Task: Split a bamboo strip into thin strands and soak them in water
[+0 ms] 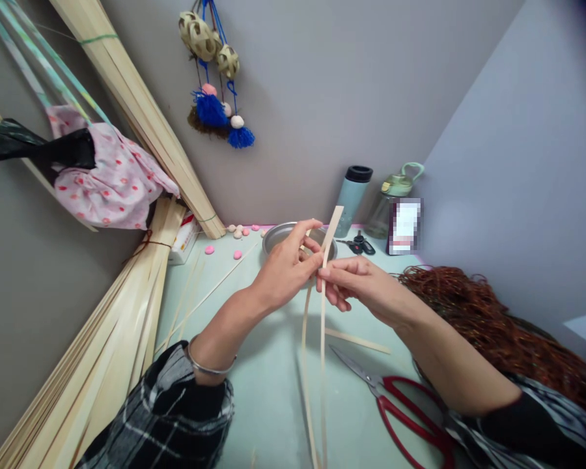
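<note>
There are one left hand, one right hand, two hanging lengths of strip, two tied bundles, one pair of scissors, one bracelet, two bottles, one phone and several small beads (their exact number I cannot tell).

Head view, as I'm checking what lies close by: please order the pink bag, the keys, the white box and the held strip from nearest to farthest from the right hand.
1. Strip: pinched in the right hand.
2. Keys: just beyond that hand, beside the bottles.
3. White box: across the table, left.
4. Pink bag: far left, hanging.
</note>
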Motion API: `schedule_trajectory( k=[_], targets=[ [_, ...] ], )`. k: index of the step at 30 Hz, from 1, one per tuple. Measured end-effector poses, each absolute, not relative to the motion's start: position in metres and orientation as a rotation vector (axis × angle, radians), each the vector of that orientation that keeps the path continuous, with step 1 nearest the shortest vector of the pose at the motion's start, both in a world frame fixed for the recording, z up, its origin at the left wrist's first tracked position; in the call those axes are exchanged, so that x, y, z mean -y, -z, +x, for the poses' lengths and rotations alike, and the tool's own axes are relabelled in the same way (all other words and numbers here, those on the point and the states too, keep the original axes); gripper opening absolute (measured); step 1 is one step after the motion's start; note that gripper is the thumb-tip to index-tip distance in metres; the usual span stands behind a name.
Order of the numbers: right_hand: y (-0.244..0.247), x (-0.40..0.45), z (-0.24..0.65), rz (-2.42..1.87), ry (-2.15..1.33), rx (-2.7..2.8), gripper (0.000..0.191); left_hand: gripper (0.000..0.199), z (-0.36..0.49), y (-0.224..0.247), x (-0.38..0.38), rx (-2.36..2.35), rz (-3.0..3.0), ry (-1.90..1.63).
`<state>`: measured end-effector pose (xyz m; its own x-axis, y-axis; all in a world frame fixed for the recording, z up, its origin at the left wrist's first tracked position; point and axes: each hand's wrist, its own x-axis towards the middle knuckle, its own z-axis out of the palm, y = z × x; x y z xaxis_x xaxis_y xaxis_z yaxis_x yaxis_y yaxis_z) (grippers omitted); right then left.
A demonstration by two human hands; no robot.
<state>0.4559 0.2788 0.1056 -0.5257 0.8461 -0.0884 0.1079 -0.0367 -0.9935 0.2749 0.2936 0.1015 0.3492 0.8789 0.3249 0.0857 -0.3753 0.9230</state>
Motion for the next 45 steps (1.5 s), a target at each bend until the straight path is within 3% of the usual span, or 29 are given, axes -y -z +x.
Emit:
schedule_trajectory(
  k=[9,18,22,29,38,45],
  targets=[
    [-0.106,-0.273,0.449,-1.025,-1.664,1.741,0.039,0.02,0.275,-0.105,-0.294,-0.878,1.761,-1.3],
    [-0.114,-0.264,0.45,-1.012,-1.704,1.986,0.032,0.01,0.259,-0.105,-0.306,-0.968,1.821,-1.47],
    [-0.125,-0.264,0.455,-1.042,-1.49,1.932,0.028,0.014,0.255,-0.098,-0.312,-0.99,1.97,-1.413],
    [-0.122,-0.27,0.454,-0.978,-1.623,1.558,0.035,0.02,0.271,-0.098,-0.299,-0.83,1.847,-1.165],
    [-0.119,-0.276,0.456,-0.992,-1.371,1.425,0.036,0.019,0.277,-0.105,-0.292,-0.672,1.564,-0.972],
    [-0.116,-0.284,0.462,-1.031,-1.298,1.401,0.036,0.031,0.282,-0.1,-0.292,-0.63,1.507,-0.914]
  ],
)
